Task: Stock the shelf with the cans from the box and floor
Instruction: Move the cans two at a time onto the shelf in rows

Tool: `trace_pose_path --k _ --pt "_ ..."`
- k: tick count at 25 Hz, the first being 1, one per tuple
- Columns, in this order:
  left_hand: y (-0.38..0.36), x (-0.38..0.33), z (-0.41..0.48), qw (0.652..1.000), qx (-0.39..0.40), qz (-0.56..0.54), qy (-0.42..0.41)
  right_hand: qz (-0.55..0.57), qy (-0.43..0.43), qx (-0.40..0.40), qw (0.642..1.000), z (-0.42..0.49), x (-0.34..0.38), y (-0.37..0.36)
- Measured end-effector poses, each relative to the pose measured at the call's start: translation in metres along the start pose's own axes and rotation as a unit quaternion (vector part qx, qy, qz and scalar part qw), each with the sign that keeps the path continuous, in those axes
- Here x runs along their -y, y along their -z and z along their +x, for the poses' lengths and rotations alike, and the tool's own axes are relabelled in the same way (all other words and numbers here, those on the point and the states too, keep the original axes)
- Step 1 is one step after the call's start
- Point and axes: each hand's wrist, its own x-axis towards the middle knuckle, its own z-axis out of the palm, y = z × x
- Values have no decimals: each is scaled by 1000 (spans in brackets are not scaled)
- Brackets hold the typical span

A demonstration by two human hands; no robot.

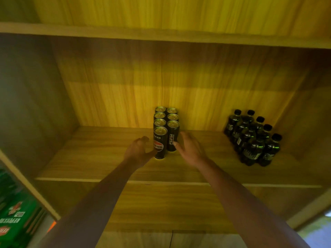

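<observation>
Several tall black Pepsi cans [166, 122] stand upright in two rows on the wooden shelf board [93, 158], running from the back wall forward. The front left can [160, 143] is the nearest one; my left hand [138, 151] curls beside it, thumb touching its lower side. My right hand [189, 147] reaches in from the right with fingers spread, fingertips against the front right can [172, 136]. Neither hand is wrapped around a can.
A cluster of dark bottles [252, 138] with black caps stands at the shelf's right end near the side wall. Another shelf board [161, 35] runs overhead. Green printed cartons [16, 215] sit at the lower left, outside the shelf unit.
</observation>
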Motion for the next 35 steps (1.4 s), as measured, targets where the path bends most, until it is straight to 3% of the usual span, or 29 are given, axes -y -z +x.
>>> trace_pose_path --k 2,5,12,19,25,28,35 --pt "17 -4 -28 993 12 109 -50 -65 16 6 998 -29 11 13" --pt "40 -18 -78 976 37 185 -108 -122 20 5 992 -87 31 26" --pt "46 -30 -177 959 71 217 -170 -185 15 5 983 -206 62 34" --pt "12 -36 -210 952 74 222 -194 -182 22 -21 983 -257 35 33" --pt "-116 -38 -231 942 172 228 -175 -165 4 -23 986 -304 -63 -24" --pt "-197 -35 -255 934 230 218 -168 -148 -35 19 988 -344 -135 -66" --pt "-434 -2 -315 903 310 195 -225 -110 -140 70 982 -464 -319 -217"
